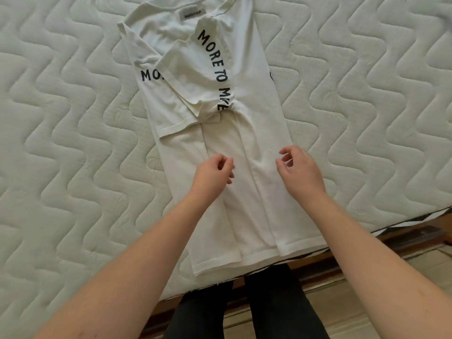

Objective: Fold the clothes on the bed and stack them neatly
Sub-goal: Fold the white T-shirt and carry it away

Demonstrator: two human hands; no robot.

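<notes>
Nearest, the left hand [215, 171] and right hand [299, 171] hover side by side over the lower half of the white T-shirt [247, 192], fingers loosely curled, pinching nothing that I can see; whether they touch the cloth I cannot tell. The shirt lies on the quilted mattress [73, 143] with both sides folded in, its long axis running from the hem at 6 o'clock to the collar at 12 o'clock, so the next fold likely goes lengthwise, hem toward collar. Both hands sit about equally near the hem. Farther off, black print reads "MORE TO MKE" and a cut-off "MO". The neck label [190, 15] is too blurred to read.
</notes>
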